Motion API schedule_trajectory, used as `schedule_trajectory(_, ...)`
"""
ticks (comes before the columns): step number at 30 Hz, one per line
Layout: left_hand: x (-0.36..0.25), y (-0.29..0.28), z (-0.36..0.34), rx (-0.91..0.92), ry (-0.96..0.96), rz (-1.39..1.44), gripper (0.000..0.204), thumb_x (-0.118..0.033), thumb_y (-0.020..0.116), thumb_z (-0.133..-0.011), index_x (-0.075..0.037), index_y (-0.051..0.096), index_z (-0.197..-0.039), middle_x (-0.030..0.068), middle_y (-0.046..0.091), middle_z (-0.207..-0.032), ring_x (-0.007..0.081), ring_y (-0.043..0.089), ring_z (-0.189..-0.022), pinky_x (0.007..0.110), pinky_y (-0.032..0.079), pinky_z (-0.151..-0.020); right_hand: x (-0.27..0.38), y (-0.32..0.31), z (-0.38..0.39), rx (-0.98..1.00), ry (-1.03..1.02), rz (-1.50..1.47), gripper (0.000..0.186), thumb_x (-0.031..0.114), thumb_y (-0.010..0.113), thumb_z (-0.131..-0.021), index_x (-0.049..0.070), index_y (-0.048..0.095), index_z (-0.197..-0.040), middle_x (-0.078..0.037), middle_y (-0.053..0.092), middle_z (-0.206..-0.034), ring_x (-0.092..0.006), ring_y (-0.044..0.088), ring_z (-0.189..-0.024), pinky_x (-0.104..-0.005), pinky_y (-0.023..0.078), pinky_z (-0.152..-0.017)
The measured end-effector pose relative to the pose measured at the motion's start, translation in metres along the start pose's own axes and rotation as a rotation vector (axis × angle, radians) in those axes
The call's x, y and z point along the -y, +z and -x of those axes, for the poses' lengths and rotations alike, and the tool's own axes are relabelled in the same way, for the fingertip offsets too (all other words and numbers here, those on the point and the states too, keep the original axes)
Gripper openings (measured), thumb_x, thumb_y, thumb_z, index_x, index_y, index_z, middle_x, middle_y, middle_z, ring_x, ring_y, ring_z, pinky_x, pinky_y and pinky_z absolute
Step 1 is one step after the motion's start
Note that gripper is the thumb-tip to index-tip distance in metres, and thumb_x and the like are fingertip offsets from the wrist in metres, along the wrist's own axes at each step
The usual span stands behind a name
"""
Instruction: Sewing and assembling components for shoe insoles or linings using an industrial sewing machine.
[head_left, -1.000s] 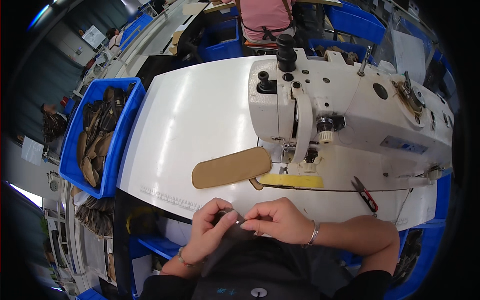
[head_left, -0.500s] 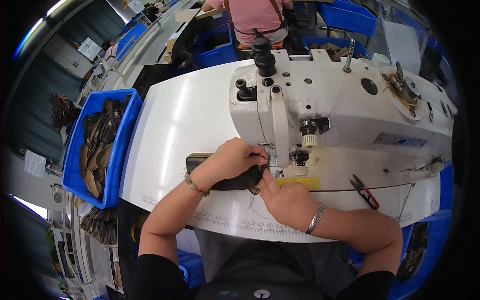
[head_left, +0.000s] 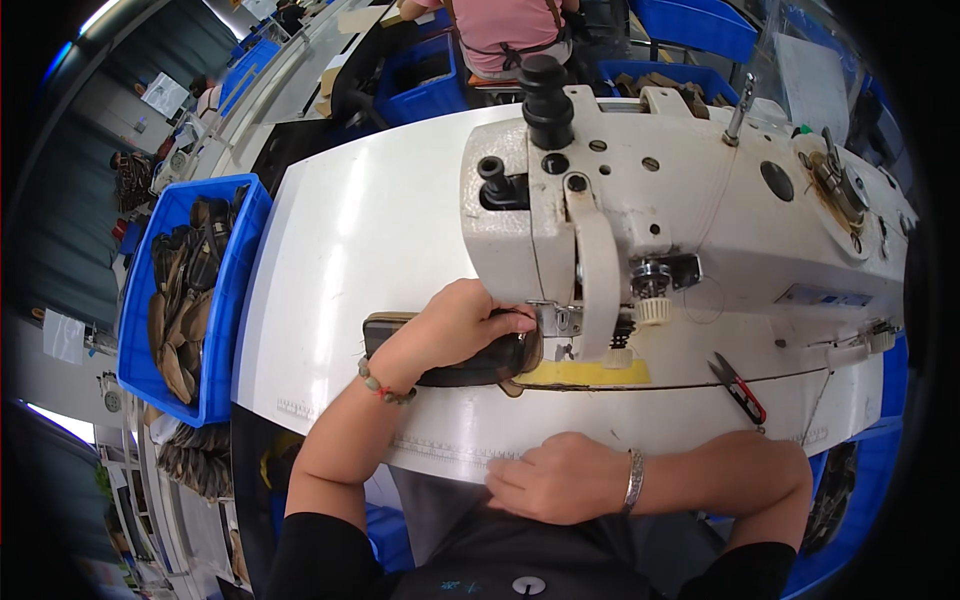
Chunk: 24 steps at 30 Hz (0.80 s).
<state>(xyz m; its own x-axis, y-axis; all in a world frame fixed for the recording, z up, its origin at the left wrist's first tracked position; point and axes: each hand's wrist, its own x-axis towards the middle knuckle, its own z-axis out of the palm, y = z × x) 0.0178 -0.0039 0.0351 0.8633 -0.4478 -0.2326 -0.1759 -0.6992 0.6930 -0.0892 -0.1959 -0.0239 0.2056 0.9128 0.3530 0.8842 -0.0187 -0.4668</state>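
A small dark pouch (head_left: pixel 478 367) with an olive-brown edge lies on the white table, its right end by the presser foot (head_left: pixel 558 319) of the sewing machine (head_left: pixel 620 210). My left hand (head_left: pixel 452 325) reaches over it, closed, thumb and fingers pinching its right end beside the foot. A thin brown see-through piece (head_left: pixel 528 362) sticks out at that end. My right hand (head_left: pixel 555 478) is apart from the pouch, over the table's front edge, fingers curled together. Whatever its fingertips might hold is hidden.
Red-handled thread snips (head_left: pixel 738 390) lie right of the machine's needle area. A yellow strip (head_left: pixel 590 373) is on the table beside the foot. At the left stands a blue bin (head_left: pixel 222 345) full of dark and brown pieces. A person in pink (head_left: pixel 508 35) sits beyond the machine.
My right hand has left the pouch's end and drawn back toward me to the table's front edge. My left hand keeps its pinch there. The view has shifted slightly.
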Motion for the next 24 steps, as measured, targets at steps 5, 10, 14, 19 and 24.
schedule_trajectory(5, 0.019, 0.006, -0.002, -0.002, 0.022, 0.058, 0.021, -0.022, 0.07, -0.091, -0.004, 0.074, -0.1, 0.0171, 0.072, -0.088, 0.0326, 0.067, -0.08, 0.036, 0.052, -0.075, -0.031, -0.018, 0.0, -0.128, 0.213, 0.533, 0.018, 0.018, 0.067, -0.085, 0.003, 0.067, -0.095, -0.01, 0.07, -0.102, -0.0135, 0.062, -0.059, -0.0291, 0.051, -0.052)
schedule_trajectory(10, 0.022, 0.012, -0.001, -0.057, 0.027, 0.023, 0.019, -0.022, 0.069, -0.091, -0.005, 0.075, -0.099, 0.0158, 0.072, -0.088, 0.0335, 0.068, -0.083, 0.038, 0.052, -0.075, -0.031, -0.015, -0.002, -0.108, 0.35, 0.571, 0.028, 0.014, 0.064, -0.079, 0.0, 0.069, -0.103, -0.019, 0.07, -0.112, -0.0172, 0.064, -0.055, -0.0309, 0.051, -0.048)
schedule_trajectory(14, 0.006, 0.022, 0.011, -0.107, 0.138, -0.248, 0.015, -0.02, 0.068, -0.09, -0.007, 0.074, -0.094, 0.0135, 0.069, -0.081, 0.0351, 0.067, -0.079, 0.043, 0.053, -0.072, -0.028, -0.018, -0.002, -0.017, 0.328, 0.584, 0.027, 0.013, 0.063, -0.079, -0.001, 0.07, -0.102, -0.023, 0.071, -0.11, -0.0174, 0.063, -0.053, -0.0307, 0.05, -0.048)
schedule_trajectory(19, 0.009, 0.025, 0.005, -0.106, 0.065, -0.266, 0.016, -0.021, 0.066, -0.091, -0.008, 0.074, -0.093, 0.0152, 0.067, -0.078, 0.0365, 0.066, -0.076, 0.045, 0.052, -0.067, -0.026, -0.012, -0.001, -0.099, 0.276, 0.608, 0.026, 0.012, 0.063, -0.078, -0.002, 0.071, -0.098, -0.025, 0.072, -0.105, -0.0163, 0.063, -0.053, -0.0295, 0.05, -0.048)
schedule_trajectory(24, 0.009, 0.027, 0.002, -0.11, 0.016, -0.225, 0.018, -0.024, 0.067, -0.09, -0.01, 0.076, -0.094, 0.0173, 0.069, -0.077, 0.0368, 0.067, -0.074, 0.045, 0.053, -0.067, -0.033, -0.013, 0.001, -0.098, 0.252, 0.605, 0.023, 0.012, 0.065, -0.076, 0.0, 0.07, -0.095, -0.018, 0.071, -0.096, -0.0143, 0.062, -0.055, -0.0282, 0.05, -0.048)
